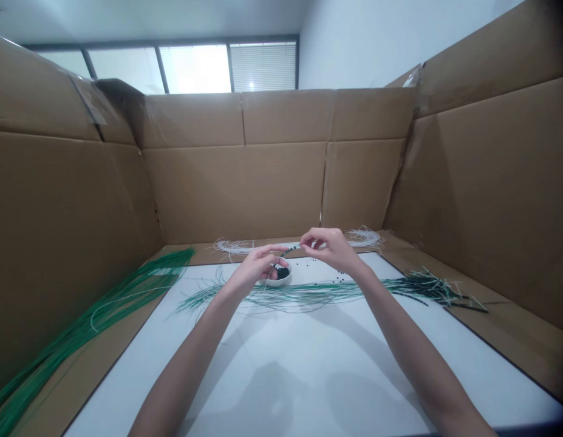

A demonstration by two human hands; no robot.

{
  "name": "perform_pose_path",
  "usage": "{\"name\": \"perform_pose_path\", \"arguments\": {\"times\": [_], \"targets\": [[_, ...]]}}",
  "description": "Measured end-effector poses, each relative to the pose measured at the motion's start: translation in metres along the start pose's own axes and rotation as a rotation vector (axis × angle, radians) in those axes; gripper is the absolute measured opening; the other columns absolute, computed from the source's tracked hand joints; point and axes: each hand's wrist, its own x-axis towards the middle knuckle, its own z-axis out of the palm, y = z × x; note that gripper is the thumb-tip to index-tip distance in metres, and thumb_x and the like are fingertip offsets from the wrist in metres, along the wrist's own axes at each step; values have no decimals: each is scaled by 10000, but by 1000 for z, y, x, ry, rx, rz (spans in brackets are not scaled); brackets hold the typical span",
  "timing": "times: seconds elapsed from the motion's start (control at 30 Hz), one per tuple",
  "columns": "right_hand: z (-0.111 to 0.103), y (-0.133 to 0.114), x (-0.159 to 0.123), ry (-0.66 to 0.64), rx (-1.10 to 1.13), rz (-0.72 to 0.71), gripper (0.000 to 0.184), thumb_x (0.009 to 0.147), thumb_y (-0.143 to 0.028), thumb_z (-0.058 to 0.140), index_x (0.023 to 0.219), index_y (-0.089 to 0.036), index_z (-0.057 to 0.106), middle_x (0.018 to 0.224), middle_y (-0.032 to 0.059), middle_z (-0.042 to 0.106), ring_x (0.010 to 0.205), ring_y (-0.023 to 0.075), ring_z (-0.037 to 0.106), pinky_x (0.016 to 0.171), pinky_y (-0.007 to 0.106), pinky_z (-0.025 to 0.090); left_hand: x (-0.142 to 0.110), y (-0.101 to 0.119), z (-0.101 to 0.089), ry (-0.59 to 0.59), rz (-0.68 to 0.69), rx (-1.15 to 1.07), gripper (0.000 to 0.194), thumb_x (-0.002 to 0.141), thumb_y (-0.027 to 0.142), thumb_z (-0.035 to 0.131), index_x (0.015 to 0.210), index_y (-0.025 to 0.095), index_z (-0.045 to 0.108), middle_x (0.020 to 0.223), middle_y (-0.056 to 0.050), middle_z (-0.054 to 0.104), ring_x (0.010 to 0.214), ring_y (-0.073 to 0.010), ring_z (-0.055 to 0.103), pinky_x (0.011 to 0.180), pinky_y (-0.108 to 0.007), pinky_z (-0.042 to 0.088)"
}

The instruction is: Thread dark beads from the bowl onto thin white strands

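Observation:
Thumb and fingertips of my right hand (327,246) pinch the far end of a short strand with dark green and pale beads (289,249). The strand bends down to the left into the fingers of my left hand (258,267). My left index finger is stretched out above it, while the other fingers curl over a small white bowl (288,281); exactly how they grip is partly hidden. Black beads (282,273) lie in the bowl. Just in front of the bowl, a bundle of thin green wires (317,292) crosses the white board.
Beaded wire ends (429,288) spread at the right. Loose black beads (339,276) lie behind the bundle. Long green wires (103,315) rest at the left, and white wire coils (365,237) at the back. Cardboard walls (235,188) enclose the white board (281,358).

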Motion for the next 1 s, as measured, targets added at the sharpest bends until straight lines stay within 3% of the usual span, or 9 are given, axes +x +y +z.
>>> {"name": "perform_pose_path", "arguments": {"times": [0.3,0.73,1.0], "targets": [[-2,-1,0,3,-10,17,103,728,-180,529,691,-171,625,669,10,638,608,102,571,569,217,470,-1,0,1,-18,-5,-15,336,708,266,576,1034,188,599,829,-35,621,513,-44,465,544,-196,377],[-5,-4,0,-33,73,49,89,715,-176,540,683,-161,621,677,18,640,613,105,571,572,218,476,-6,4,5,-183,4,30,241,733,255,533,968,206,514,747,-10,604,496,-55,460,537,-207,360],[-6,-3,0,-20,65,38,95,720,-192,543,680,-163,624,676,13,642,604,96,566,571,210,472,-5,3,4,-181,10,24,222,754,234,500,973,216,474,773,-11,603,506,-52,460,547,-200,370]]}}
